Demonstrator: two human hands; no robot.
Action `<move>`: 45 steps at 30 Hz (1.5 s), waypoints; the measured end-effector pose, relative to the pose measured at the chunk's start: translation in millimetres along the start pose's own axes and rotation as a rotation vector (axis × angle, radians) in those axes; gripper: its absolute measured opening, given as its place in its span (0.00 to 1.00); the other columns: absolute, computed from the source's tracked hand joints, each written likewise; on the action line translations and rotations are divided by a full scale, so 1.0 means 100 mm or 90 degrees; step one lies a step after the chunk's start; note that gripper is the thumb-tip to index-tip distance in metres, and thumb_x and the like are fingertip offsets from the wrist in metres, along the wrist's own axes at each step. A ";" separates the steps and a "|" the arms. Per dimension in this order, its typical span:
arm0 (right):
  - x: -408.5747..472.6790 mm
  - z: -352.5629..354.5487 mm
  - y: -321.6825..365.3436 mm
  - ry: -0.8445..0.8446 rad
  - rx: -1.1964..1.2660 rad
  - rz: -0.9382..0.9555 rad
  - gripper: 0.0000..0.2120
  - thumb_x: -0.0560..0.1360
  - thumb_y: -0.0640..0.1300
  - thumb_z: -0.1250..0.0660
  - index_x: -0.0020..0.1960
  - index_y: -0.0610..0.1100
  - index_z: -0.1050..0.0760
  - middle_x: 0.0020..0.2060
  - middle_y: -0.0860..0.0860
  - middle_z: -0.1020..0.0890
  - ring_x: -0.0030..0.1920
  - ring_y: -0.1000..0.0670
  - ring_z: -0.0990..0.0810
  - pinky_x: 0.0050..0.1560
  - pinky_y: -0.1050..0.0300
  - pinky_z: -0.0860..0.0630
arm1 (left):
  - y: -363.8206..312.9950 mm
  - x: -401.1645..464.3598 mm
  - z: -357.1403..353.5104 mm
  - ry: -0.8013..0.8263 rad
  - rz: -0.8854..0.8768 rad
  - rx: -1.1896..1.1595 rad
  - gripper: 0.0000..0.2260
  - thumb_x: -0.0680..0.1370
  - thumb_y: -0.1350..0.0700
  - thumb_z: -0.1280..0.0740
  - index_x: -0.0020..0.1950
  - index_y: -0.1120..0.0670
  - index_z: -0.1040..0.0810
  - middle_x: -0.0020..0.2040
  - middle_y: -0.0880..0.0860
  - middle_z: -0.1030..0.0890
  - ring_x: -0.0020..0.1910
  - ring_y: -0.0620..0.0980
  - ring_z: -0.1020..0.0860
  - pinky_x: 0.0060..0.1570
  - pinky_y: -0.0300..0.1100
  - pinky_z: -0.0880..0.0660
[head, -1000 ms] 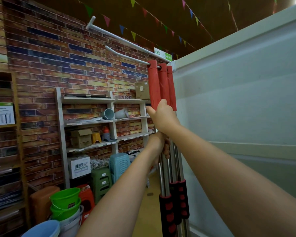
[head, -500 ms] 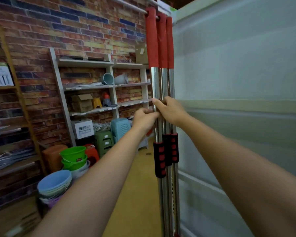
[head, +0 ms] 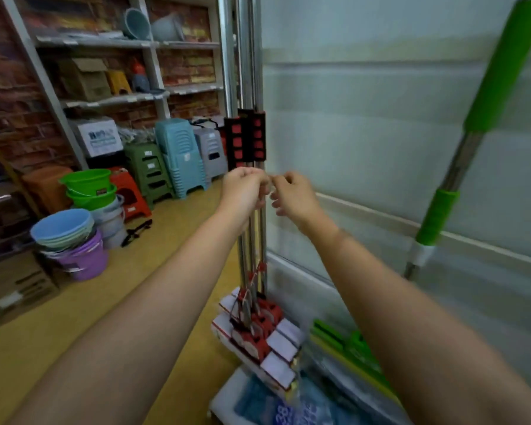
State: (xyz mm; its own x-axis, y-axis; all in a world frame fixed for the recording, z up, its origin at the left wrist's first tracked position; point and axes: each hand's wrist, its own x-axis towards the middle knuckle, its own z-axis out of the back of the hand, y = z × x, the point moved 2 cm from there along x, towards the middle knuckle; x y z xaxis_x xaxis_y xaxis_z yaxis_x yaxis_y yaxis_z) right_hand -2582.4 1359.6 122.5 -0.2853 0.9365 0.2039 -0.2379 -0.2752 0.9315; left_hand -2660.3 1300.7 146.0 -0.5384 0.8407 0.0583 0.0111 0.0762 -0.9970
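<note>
Mops (head: 252, 246): three, bundled dead centre of my view, chrome poles (head: 248, 72) running 12 to 6 o'clock, just beside the white wall panel (head: 365, 118). Black-and-red foam grips (head: 246, 139) sit side by side just above centre. Mop heads (head: 258, 329) in red-and-white packaging are stacked at 6 o'clock, over a blue-printed pack on the floor.

Left hand (head: 242, 191): just below the foam grips, fingers curled round the poles, gripping from the 9 o'clock side.

Right hand (head: 293, 196): at the same height on the 3 o'clock side, fingers curled, fingertips right at the poles. Motion blur, so I can't tell if it's pinching a pole or only next to it. The two hands are nearly touching.

Surroundings:
- Green-handled mop (head: 485, 96) at 2 o'clock, leaning against the panel, well apart from the bundle.
- Stacked plastic stools (head: 181, 154) at 10 o'clock.
- Green buckets (head: 88, 185), blue basins (head: 62, 225) and a purple bucket (head: 83, 259) at 9 o'clock.
- Metal shelving (head: 105, 41) at 11 o'clock, against the brick wall.
</note>
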 end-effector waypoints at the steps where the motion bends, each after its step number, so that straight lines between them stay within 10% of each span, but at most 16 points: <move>1: -0.26 0.09 -0.14 -0.019 0.007 -0.014 0.12 0.75 0.44 0.41 0.32 0.47 0.33 0.36 0.41 0.23 0.39 0.42 0.25 0.46 0.41 0.25 | 0.11 -0.25 -0.04 0.030 0.011 -0.038 0.09 0.74 0.66 0.38 0.39 0.53 0.28 0.34 0.52 0.25 0.32 0.47 0.26 0.33 0.39 0.29; 13: -4.27 1.51 -1.39 -0.372 0.138 -0.337 0.12 0.77 0.38 0.40 0.36 0.46 0.31 0.30 0.47 0.26 0.30 0.51 0.28 0.28 0.61 0.31 | 1.38 -3.23 -0.59 0.322 0.221 -0.140 0.11 0.78 0.62 0.41 0.37 0.54 0.26 0.24 0.46 0.21 0.25 0.41 0.23 0.27 0.33 0.26; 31: -9.60 4.47 -1.18 -1.006 0.153 -0.463 0.06 0.78 0.40 0.40 0.46 0.39 0.25 0.36 0.46 0.23 0.34 0.50 0.25 0.33 0.59 0.28 | 1.38 -8.21 -3.11 0.901 0.356 0.010 0.11 0.80 0.57 0.42 0.39 0.57 0.25 0.28 0.50 0.21 0.24 0.43 0.23 0.26 0.36 0.26; 45: -11.41 6.77 -1.71 -1.123 0.208 -0.471 0.07 0.77 0.40 0.39 0.47 0.38 0.24 0.37 0.45 0.22 0.37 0.48 0.25 0.34 0.57 0.28 | 1.45 -10.77 -5.38 1.080 0.333 0.106 0.11 0.80 0.56 0.41 0.44 0.59 0.23 0.35 0.56 0.21 0.33 0.53 0.23 0.33 0.43 0.27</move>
State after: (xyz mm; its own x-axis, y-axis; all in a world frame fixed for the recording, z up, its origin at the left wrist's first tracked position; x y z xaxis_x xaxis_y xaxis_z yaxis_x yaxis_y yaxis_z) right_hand -1587.6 484.7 -65.2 0.9321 0.0175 -0.3617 0.3600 0.0637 0.9308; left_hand -1625.4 694.4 -34.2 0.8676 0.3431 -0.3598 -0.2555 -0.3132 -0.9147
